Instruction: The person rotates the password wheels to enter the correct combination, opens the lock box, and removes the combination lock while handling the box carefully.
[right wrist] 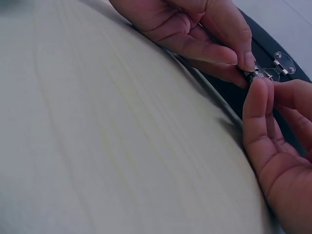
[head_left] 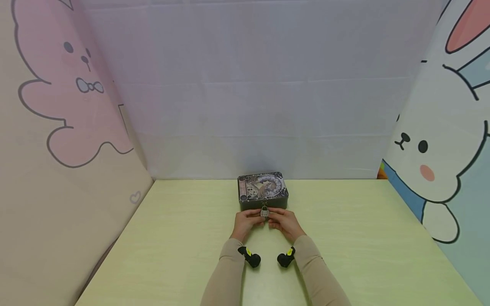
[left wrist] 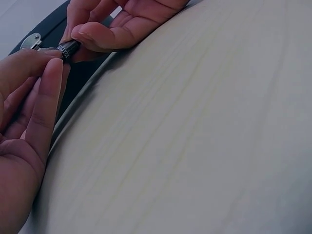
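Note:
A small combination padlock (head_left: pixel 265 211) with number dials hangs at the front of a dark tin box (head_left: pixel 262 186) with an ornate printed lid. My left hand (head_left: pixel 246 222) pinches the padlock from the left side. From the right, my right hand (head_left: pixel 286 222) pinches it between thumb and fingers. Close up in the left wrist view, the padlock's dials (left wrist: pixel 68 49) show between the fingertips of both hands. A metal hasp (right wrist: pixel 283 64) on the box front shows just above the padlock in the right wrist view. The fingers cover much of the padlock's body.
The box stands on a pale yellow-green table (head_left: pixel 183 238), near its back edge. Behind it rises a white cloth backdrop (head_left: pixel 264 93). Side panels carry a pink cartoon figure (head_left: pixel 72 102) on the left and a white rabbit (head_left: pixel 428 140) on the right.

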Available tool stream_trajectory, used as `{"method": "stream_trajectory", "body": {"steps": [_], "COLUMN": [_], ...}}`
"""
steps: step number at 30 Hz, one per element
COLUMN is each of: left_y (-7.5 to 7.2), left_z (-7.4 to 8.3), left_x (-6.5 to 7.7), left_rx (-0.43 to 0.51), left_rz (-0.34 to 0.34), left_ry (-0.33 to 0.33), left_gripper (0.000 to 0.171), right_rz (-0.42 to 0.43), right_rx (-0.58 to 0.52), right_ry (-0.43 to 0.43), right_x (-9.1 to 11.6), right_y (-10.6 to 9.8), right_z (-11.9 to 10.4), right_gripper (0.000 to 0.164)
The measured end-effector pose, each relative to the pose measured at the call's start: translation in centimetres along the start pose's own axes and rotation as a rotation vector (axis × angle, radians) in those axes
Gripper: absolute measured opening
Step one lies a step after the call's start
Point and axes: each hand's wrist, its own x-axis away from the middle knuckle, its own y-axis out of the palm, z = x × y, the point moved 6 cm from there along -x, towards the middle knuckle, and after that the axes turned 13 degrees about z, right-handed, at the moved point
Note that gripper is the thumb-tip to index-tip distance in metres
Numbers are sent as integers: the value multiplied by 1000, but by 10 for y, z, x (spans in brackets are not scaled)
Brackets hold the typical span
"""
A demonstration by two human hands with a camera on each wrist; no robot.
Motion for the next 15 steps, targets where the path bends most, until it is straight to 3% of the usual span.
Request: {"method": "stream_trajectory", "body": {"steps": [15], "left_y": [1], "left_z": [1], "left_x": [0], "left_rx": [2], "left_rz": [14], "left_ry": [2], "left_gripper": [33], "right_rz": [3], "right_rx": [-4], "right_ry": [2], "right_x": [2], "right_y": [1], "right_z": [-1], "right_gripper": [41]}}
